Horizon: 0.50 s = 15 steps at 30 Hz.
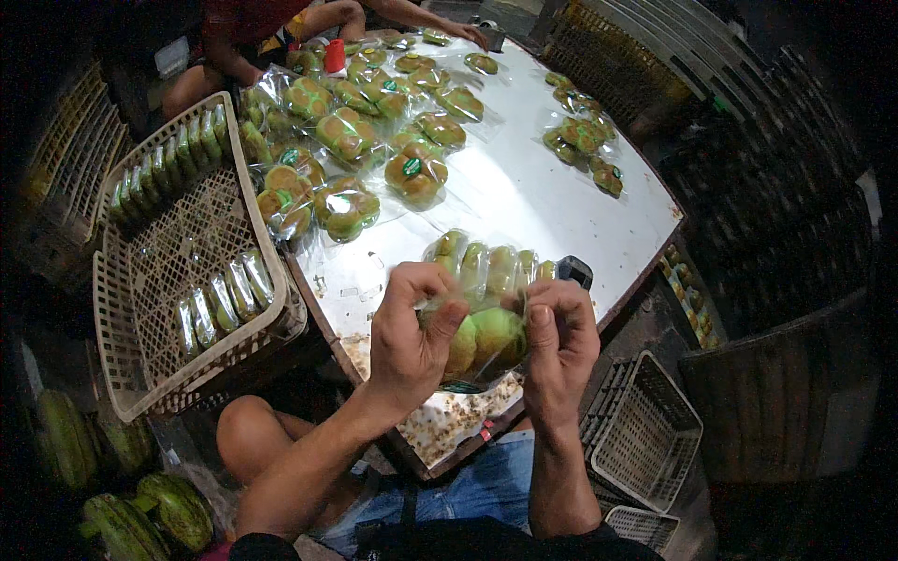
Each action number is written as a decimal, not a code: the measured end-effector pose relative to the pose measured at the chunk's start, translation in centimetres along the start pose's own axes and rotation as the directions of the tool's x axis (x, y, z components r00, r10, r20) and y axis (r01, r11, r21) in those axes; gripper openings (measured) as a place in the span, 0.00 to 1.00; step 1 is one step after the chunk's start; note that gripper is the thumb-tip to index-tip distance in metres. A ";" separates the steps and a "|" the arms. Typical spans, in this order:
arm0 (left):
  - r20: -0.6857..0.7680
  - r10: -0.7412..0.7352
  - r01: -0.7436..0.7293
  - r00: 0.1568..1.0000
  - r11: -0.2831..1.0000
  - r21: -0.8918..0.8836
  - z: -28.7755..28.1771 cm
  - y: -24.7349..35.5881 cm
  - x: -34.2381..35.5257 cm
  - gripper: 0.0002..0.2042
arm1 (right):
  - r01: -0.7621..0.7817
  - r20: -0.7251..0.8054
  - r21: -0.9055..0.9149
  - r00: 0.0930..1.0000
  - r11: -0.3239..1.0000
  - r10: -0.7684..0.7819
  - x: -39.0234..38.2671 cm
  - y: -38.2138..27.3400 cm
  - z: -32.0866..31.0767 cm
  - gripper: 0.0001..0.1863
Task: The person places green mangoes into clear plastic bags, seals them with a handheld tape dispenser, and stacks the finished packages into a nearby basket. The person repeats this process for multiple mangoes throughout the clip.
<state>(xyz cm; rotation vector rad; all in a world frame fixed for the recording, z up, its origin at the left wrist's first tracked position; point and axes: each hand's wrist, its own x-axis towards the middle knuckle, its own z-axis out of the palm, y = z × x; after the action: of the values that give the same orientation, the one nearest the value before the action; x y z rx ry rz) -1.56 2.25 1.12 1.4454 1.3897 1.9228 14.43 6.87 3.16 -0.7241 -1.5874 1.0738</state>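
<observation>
Between my hands hangs a clear plastic bag of buns [486, 338], green with browned tops, held above the near end of the table. My left hand [416, 323] pinches the bag's left edge between thumb and fingers. On the opposite edge, my right hand [559, 341] grips the film the same way. Just beyond the bag a row of packed green buns [486, 268] lies on the white tabletop [505, 178], partly hidden by my hands. A dark object [573, 271], perhaps a tape dispenser, shows past my right fingers.
Many bagged buns [351, 136] cover the table's far left; a smaller group [582, 136] lies right. A beige crate [178, 393] with rows of packs stands left, stacked crates [645, 430] lower right. Another person's arm [421, 14] reaches over the far edge. Large green fruits [140, 514] lie lower left.
</observation>
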 end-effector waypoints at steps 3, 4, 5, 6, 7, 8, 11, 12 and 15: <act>-0.064 0.057 -0.054 0.996 0.998 0.046 -0.8 2.0 -1.1 0.14 | -0.134 -0.131 -0.064 0.984 0.989 0.124 -1.8 -2.3 0.1 0.05; -0.070 0.065 -0.066 0.995 0.998 -0.023 -1.2 2.7 -1.3 0.13 | 0.009 -0.105 -0.099 0.994 0.995 -0.019 -2.4 -2.9 0.1 0.05; -0.098 0.119 -0.125 0.988 0.990 -0.059 -1.5 3.3 -1.5 0.12 | 0.162 -0.052 -0.141 0.984 0.977 -0.171 -2.8 -3.3 0.1 0.06; -0.089 0.185 -0.173 0.979 0.976 0.132 -1.8 3.8 -1.5 0.12 | 0.316 -0.008 -0.174 0.946 0.932 -0.323 -3.3 -3.7 0.0 0.07; -0.067 0.303 -0.262 0.951 0.901 0.347 -2.2 4.2 -1.3 0.12 | 0.140 0.052 -0.235 0.990 0.962 -0.131 -3.3 -3.8 -0.1 0.06; 0.017 0.416 -0.354 0.909 0.749 0.560 -2.4 4.4 -1.2 0.11 | 0.142 -0.007 -0.222 0.989 0.965 -0.147 -3.5 -4.0 -0.1 0.06; -0.201 0.163 -0.090 0.966 0.940 0.329 -2.5 4.8 -1.2 0.13 | 0.143 -0.078 -0.175 0.984 0.974 -0.159 -3.6 -3.9 -0.1 0.05; -0.231 0.082 -0.032 0.970 0.976 0.214 -2.2 4.8 -1.3 0.13 | 0.056 -0.105 -0.206 0.991 0.977 -0.079 -3.4 -3.7 0.0 0.06; -0.128 -0.233 0.206 0.964 0.960 -0.192 -1.1 4.5 -1.9 0.13 | 0.010 -0.111 0.162 0.994 0.987 0.009 -3.5 -3.4 0.4 0.07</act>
<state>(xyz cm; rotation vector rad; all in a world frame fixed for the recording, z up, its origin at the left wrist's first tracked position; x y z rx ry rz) -0.56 -1.74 4.01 1.0369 1.3402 1.9851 15.28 2.29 4.72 -0.6616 -1.3881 1.1288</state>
